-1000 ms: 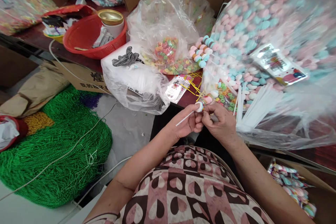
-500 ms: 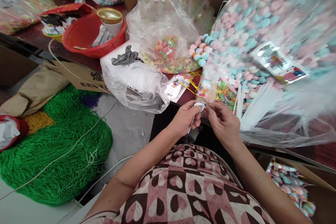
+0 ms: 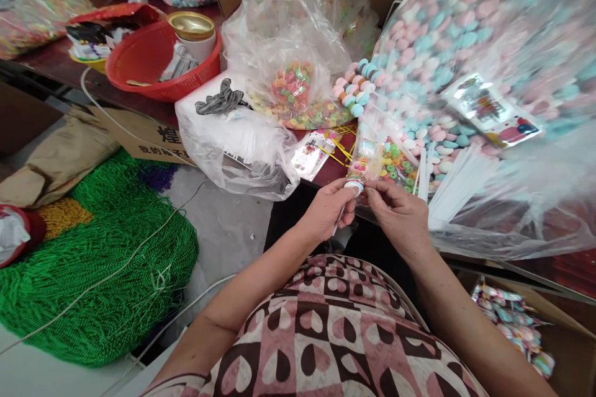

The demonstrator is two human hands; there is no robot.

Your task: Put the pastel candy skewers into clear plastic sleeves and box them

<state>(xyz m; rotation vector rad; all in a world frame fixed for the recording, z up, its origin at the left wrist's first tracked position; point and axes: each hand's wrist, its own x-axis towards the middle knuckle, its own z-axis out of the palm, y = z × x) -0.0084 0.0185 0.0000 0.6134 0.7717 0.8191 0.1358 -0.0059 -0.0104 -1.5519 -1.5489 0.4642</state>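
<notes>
My left hand (image 3: 328, 208) is closed around the lower end of a candy lollipop (image 3: 356, 183), with pale and reddish pieces under a clear plastic wrapper. Its thin white stick (image 3: 338, 223) points down out of the fist. Right beside it, my right hand (image 3: 401, 216) has thumb and forefinger pinched together near the lollipop's edge; what they hold, if anything, is too small to make out. Just beyond the hands, a clear bag of colourful ring candies (image 3: 399, 161) lies on the table, along with gold twist ties (image 3: 342, 150) and printed cards (image 3: 313, 155).
White sticks (image 3: 459, 183) lie by a large bag of pastel candies (image 3: 419, 37) on the right. Candy strings (image 3: 356, 90) rest behind the hands. A red basket (image 3: 139, 84) stands left, above green bead strands (image 3: 102, 273). An open box (image 3: 570, 338) of wrapped candies sits low right.
The view has shifted very slightly. My right hand's fingers have drawn a little closer together beside the lollipop; my left hand keeps its hold.
</notes>
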